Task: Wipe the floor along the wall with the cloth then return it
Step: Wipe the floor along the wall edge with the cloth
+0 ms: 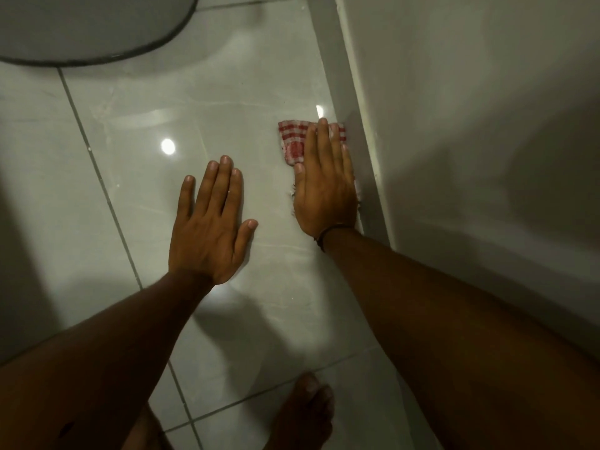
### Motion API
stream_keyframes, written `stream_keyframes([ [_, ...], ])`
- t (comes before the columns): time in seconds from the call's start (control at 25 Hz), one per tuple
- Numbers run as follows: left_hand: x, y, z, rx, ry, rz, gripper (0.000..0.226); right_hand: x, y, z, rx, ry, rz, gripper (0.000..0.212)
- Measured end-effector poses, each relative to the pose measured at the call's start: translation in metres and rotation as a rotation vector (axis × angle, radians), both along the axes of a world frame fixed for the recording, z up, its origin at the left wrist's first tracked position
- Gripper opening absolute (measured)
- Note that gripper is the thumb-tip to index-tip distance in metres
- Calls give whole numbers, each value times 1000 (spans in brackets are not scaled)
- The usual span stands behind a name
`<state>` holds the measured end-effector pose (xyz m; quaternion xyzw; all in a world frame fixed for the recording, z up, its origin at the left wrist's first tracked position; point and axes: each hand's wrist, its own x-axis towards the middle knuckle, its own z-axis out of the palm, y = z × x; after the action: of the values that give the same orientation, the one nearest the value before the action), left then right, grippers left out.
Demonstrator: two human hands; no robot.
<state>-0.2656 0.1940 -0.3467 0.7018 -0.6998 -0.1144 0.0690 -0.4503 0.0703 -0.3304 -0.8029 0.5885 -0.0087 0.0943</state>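
Grip: right hand (324, 186), flat and spread, fingers straight, palm pressing the cloth (293, 141) to the floor (227, 92); nothing is pinched, the cloth is held by downward pressure alone. Left hand (211, 222): open, empty, palm down on the floor, well apart from the cloth, serving as a prop. Cloth: red and white check, crumpled, most of it under the right palm and fingers, one corner showing ahead and left of the fingertips; it lies at the floor's right edge, just beside the skirting (354, 125) at the foot of the wall (470, 125). Floor: glossy pale tiles with grey grout lines and bright reflections. Step in hand, as judged: wiping along the wall, return of the cloth not yet due. Method advised: keep the little-finger side of the hand touching the skirting so the cloth reaches into the joint; hold even weight through the whole palm, lest the cloth bunch or slip out from under; travel in a straight line parallel to the wall; refold if the loose corner trails. Hazard: the shiny tile looks slippery, so the propping hand and the bare foot (305, 414) at the near edge want firm placing.
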Motion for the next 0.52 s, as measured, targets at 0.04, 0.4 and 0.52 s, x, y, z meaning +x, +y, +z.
stream_keyframes([
  [0.04, 1, 0, 0, 1, -3, 0, 81, -4, 9, 0, -6, -24, -11, 61],
  [0.4, 1, -1, -1, -7, 16, 1, 83, -29, 72, 7, 121, -1, -147, 62],
  [0.52, 2, -1, -1, -10, 18, -1, 83, -36, 92, 10, 163, 42, -193, 65],
])
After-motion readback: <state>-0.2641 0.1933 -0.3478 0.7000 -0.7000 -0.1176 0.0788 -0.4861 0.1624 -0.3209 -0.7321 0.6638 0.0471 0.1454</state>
